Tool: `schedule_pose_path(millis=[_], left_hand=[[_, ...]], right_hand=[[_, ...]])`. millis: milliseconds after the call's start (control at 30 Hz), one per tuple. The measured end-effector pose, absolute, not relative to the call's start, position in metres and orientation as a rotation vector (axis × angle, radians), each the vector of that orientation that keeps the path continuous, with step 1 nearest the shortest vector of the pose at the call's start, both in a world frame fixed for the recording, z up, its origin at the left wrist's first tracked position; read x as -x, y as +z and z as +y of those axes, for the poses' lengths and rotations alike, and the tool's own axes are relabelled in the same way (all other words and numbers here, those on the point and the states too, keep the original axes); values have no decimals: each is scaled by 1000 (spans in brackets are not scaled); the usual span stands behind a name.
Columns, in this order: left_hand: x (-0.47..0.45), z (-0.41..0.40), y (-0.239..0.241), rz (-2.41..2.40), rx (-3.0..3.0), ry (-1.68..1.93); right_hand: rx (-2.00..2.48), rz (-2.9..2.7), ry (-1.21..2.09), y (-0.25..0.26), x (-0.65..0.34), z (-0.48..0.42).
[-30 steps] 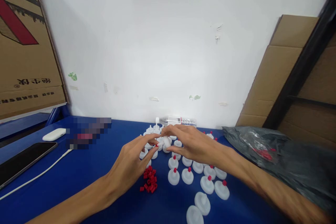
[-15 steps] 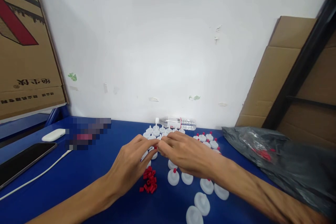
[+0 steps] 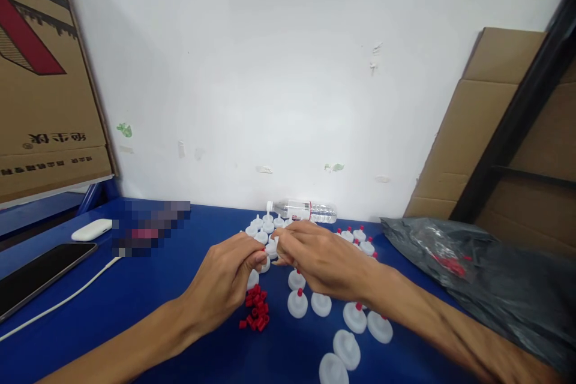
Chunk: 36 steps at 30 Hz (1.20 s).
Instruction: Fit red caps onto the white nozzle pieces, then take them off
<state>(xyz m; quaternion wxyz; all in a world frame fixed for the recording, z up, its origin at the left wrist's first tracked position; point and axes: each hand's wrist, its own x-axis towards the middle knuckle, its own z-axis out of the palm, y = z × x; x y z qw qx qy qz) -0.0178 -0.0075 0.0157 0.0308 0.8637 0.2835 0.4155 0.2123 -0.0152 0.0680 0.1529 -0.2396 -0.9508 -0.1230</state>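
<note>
In the middle of the table, my left hand [image 3: 227,267] pinches a small red cap [image 3: 263,249] of which only a sliver shows at the fingertips. Close by on the right, my right hand [image 3: 310,255] is closed round a white nozzle lid [image 3: 275,239], mostly hidden by the fingers. A pile of loose red caps [image 3: 256,310] lies below my left hand. White nozzle lids [image 3: 268,227] without red tips stand behind my hands. Several lids with red tips, such as this capped lid [image 3: 297,304], stand under and around my right forearm.
A clear plastic bottle [image 3: 310,211] lies along the wall. At right is a dark plastic bag [image 3: 450,264] holding red pieces. A phone [image 3: 45,276], a white case [image 3: 91,230] and a white cable [image 3: 67,300] are at left. Cardboard [image 3: 468,126] leans at the right.
My hands have drawn slightly apart at the fingertips, which were together before. The red cap stays with my left fingers. The lids and the loose pile look unmoved.
</note>
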Motion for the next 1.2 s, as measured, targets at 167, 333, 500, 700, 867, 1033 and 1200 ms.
schedule_pose_path(millis=[167,333,500,700,867,1033,1200], left_hand=[[19,-12,18,910,-2578,1265],[16,-11,23,970,-2625,1238],[14,-16,28,984,-2772,1075],[13,-36,40,727,-3058,461],[7,-43,40,758,-3167,221],[6,-40,37,794,-3227,140],[6,-39,34,789,-3245,125]], right_hand=[[619,-2662,-654,66,-204,-24],[688,-2701,-585,71,-203,-26],[939,-2660,-438,78,-220,-6],[1334,-2502,-482,85,-255,27],[1627,-2464,-499,74,-278,52],[1811,-2489,-442,57,-290,67],[1883,-2501,-379,46,-296,73]])
